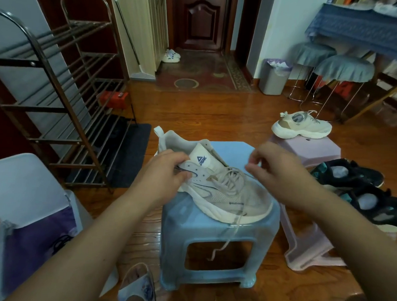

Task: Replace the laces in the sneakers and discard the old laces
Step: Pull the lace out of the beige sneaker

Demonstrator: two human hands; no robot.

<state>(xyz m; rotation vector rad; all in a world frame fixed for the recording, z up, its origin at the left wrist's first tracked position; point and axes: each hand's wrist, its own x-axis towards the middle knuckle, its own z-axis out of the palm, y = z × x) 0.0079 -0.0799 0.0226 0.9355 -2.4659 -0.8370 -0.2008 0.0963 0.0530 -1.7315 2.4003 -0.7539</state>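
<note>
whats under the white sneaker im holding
The white sneaker sits on a blue plastic stool; one lace end hangs down its front. The stool top beneath the sole is hidden.

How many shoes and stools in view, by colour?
Cream sneakers: 2, one on the blue stool, one on the pink stool
Black sneakers: 2
White slippers by the door: 1 pair
Plastic stools: 2, blue, pink
Grey-covered stools: 2
Total: 9

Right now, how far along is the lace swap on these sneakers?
Early. Nothing looks finished. The left hand holds the cream sneaker on the blue plastic stool while the right hand pulls its old beige lace. The matching cream sneaker on the pink stool remains laced.
</note>
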